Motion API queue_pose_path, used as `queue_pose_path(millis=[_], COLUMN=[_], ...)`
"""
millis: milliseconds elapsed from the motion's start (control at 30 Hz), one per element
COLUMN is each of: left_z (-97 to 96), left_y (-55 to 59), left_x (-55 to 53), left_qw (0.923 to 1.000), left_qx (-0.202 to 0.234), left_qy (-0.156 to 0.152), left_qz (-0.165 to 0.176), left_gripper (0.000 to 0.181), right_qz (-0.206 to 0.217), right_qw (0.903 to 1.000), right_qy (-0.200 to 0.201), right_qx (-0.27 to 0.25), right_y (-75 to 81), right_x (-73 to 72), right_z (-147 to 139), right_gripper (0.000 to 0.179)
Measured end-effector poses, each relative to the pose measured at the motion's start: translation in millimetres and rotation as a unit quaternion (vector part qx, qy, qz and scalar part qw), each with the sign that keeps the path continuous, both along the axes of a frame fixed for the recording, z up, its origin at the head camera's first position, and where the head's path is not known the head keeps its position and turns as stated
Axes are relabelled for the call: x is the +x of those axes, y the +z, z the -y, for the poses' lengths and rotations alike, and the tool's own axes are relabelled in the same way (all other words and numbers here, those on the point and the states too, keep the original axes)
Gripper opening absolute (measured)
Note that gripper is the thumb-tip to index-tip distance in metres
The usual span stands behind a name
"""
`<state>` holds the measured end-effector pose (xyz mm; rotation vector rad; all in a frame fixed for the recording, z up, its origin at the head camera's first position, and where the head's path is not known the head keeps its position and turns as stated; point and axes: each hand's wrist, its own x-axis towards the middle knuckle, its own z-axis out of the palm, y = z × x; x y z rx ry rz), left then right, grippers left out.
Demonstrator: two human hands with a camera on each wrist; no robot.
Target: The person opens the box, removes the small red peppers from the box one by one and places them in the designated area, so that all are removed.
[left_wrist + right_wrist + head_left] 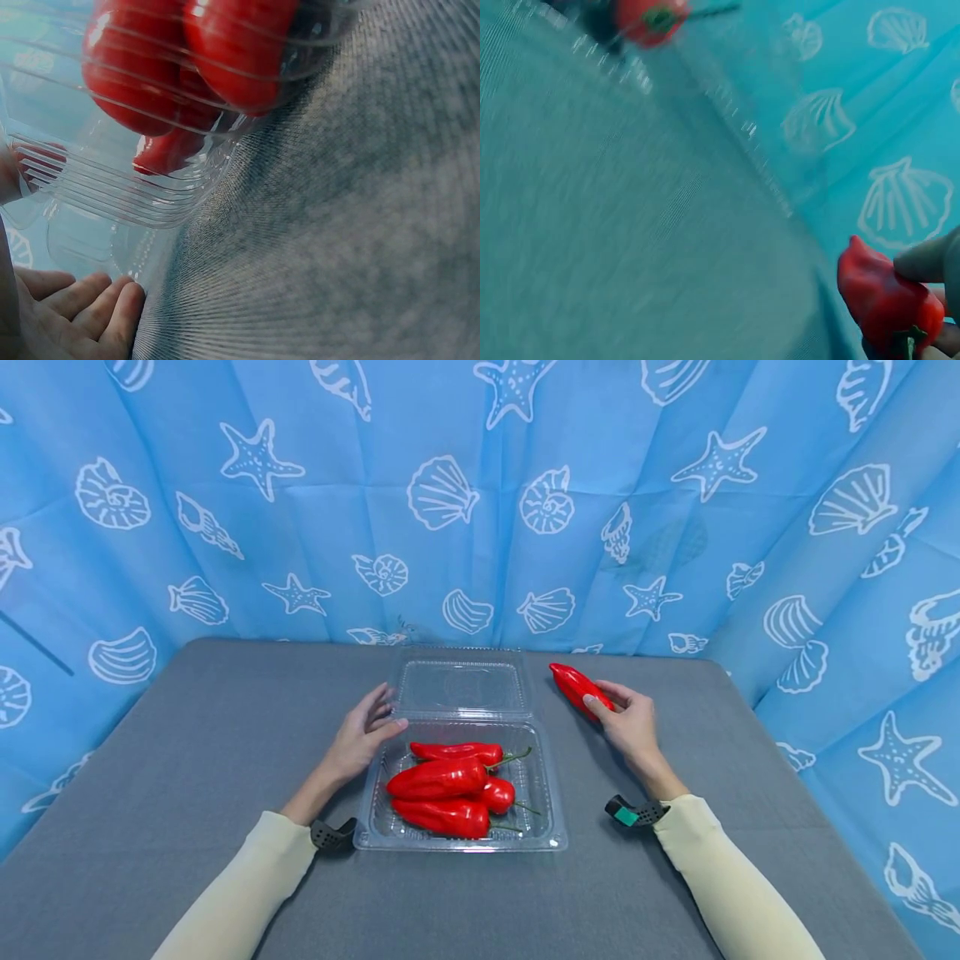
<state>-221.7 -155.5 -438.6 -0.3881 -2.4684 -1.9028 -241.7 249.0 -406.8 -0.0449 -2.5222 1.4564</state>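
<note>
A clear plastic clamshell box (551,810) lies with its lid (461,685) folded back toward the curtain. Several red peppers (438,778) with green stems are heaped in its base. My left hand (360,739) is at the box's upper left corner, thumb over the rim and fingers loosely bent beside it; the left wrist view shows those fingers (90,311) holding nothing. To the right of the box my right hand (628,718) grips another red pepper (576,687) between thumb and fingers, its tip pointing away to the left. That pepper (889,300) shows its stem end in the right wrist view.
A grey cloth (187,760) covers the table under everything. Behind it and at both sides hangs a blue curtain (480,568) printed with white shells and starfish. Each wrist wears a dark band (636,812).
</note>
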Motion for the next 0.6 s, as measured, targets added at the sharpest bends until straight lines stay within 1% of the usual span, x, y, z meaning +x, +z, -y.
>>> queue_pose_path(millis=[100, 267, 333, 433, 600], left_z=[0.2, 0.1, 0.3, 0.4, 0.2], left_y=[-0.4, -0.5, -0.8, -1.2, -1.2], left_x=[0.1, -0.4, -0.7, -0.9, -0.4], left_qw=[1.0, 1.0, 1.0, 0.9999, 1.0], left_qx=[-0.003, -0.005, -0.004, -0.001, -0.003], left_qy=[0.0, -0.001, -0.002, -0.003, -0.002], left_qz=[-0.001, -0.006, -0.008, -0.009, -0.007], left_gripper=[0.079, 0.079, 0.079, 0.078, 0.078], right_qz=[-0.004, -0.041, -0.05, -0.052, -0.036], right_qw=[0.9996, 0.9968, 0.9955, 0.9936, 0.9899], right_qy=[-0.021, -0.021, -0.02, -0.019, -0.003], right_qx=[0.018, 0.065, 0.078, 0.098, 0.137], right_y=[-12.5, -23.2, -24.8, -25.1, -23.0], right_x=[-3.3, -4.1, -3.8, -3.0, -0.8], right_z=[-1, 2, 3, 5, 7], right_gripper=[0.044, 0.045, 0.046, 0.05, 0.058])
